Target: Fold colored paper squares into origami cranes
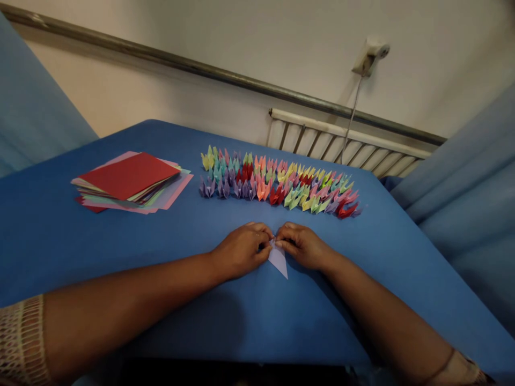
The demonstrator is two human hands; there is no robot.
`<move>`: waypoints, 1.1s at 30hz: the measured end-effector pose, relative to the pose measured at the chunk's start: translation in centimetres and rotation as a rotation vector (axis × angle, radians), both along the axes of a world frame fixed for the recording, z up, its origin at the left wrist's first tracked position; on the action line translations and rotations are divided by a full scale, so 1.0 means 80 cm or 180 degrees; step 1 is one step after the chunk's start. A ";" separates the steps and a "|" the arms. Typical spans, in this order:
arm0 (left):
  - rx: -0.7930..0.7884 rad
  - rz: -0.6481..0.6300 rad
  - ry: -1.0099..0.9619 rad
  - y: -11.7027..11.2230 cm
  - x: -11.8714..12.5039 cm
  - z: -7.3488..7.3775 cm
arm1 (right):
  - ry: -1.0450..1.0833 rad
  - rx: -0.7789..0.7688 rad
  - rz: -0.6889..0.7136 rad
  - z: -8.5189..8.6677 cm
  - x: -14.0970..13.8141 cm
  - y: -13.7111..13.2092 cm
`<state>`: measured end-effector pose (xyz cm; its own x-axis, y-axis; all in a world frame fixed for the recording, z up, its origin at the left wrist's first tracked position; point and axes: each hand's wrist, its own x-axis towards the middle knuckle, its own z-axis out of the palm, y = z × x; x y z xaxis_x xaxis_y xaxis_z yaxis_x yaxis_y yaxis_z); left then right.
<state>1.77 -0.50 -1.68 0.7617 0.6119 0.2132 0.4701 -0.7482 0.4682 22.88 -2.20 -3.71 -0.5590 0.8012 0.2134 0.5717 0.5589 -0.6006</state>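
A small folded piece of pale lilac origami paper [280,262] is pinched between my two hands, its pointed end facing me. My left hand [244,249] grips its upper edge from the left, thumb and fingers pressed together. From the other side my right hand [302,245] pinches the same upper part, fingertips almost touching those of the left. The fingers hide the top folds of the paper. Beyond the hands stand long rows of folded paper cranes [277,179] in many colours.
A blue-covered table [173,321] lies under everything. To the left rests a loose stack of coloured paper sheets [131,177], red on top. Behind the table are a radiator [314,139], a wall pipe [225,76] and a socket with a cord [368,58]. Blue curtains [475,203] hang at both sides.
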 end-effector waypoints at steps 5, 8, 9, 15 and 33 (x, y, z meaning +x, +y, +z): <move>-0.0060 0.0200 0.0048 0.004 0.001 -0.004 | -0.0077 0.0038 -0.0314 -0.005 -0.004 0.004; -0.0017 0.0236 0.0116 0.005 0.000 -0.005 | -0.0145 0.0048 -0.0474 -0.008 -0.005 0.005; 0.0002 0.0246 0.0156 0.004 -0.001 -0.004 | -0.0163 0.0049 -0.0505 -0.009 -0.006 0.005; 0.0342 0.0069 0.0293 -0.001 -0.001 0.007 | -0.0259 0.0111 -0.0623 -0.006 -0.007 0.006; 0.0778 -0.0584 0.0853 -0.008 -0.024 0.011 | -0.0596 0.0257 -0.0767 0.006 -0.010 -0.001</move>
